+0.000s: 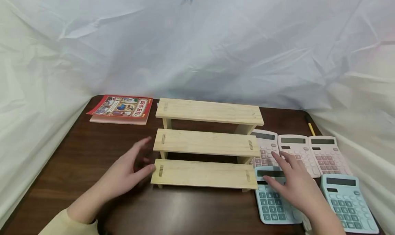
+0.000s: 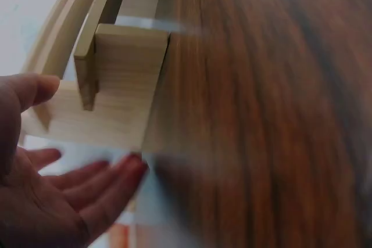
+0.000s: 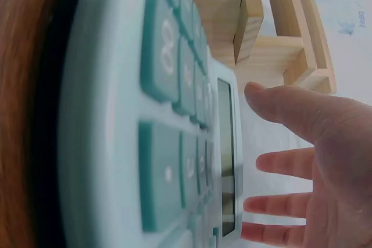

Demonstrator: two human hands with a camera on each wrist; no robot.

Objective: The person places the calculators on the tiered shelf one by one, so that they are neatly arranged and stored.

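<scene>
A three-tier wooden step rack (image 1: 206, 141) of pale boards stands mid-table. At its left end is my left hand (image 1: 124, 173), fingers loosely spread, thumb tip right by the lowest board. The left wrist view shows its fingers (image 2: 104, 190) apart beside the rack's side panel (image 2: 128, 74), holding nothing. To the right of the rack, my right hand (image 1: 294, 183) hovers with spread fingers over a blue calculator (image 1: 271, 202), partly covering it. Seen from the right wrist, the calculator's teal keys (image 3: 161, 50) are close below and nothing is in the fingers.
Pink-and-white calculators (image 1: 324, 149) form a row behind the right hand. Another blue calculator (image 1: 348, 200) lies at the right edge, and a yellow pen (image 1: 311, 129) lies behind. Red books (image 1: 123, 106) lie at the back left. White sheeting (image 1: 197, 50) surrounds the table.
</scene>
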